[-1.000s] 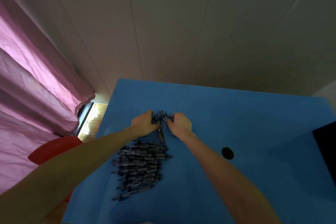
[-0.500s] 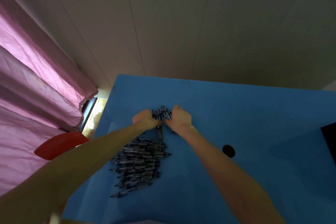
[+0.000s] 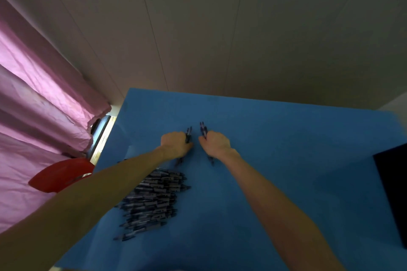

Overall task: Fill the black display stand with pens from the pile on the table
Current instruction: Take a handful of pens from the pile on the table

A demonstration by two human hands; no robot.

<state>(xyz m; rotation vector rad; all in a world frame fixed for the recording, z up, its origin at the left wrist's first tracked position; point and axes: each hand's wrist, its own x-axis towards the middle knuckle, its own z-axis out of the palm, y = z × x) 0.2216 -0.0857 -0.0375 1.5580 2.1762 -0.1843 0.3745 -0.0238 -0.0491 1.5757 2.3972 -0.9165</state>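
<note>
A pile of dark pens lies on the blue table, left of centre. Beyond the pile, my left hand grips a small bunch of pens whose ends stick out past the fist. My right hand grips a second bunch of pens a short gap to the right. Both bunches point away from me. The black display stand shows only partly at the right edge of the view.
A pink curtain hangs at the left, and a red seat stands beside the table's left edge. A plain panelled wall rises behind the table's far edge.
My hands were pressed together around one bunch of pens. They have moved apart, each now holding its own part of the bunch.
</note>
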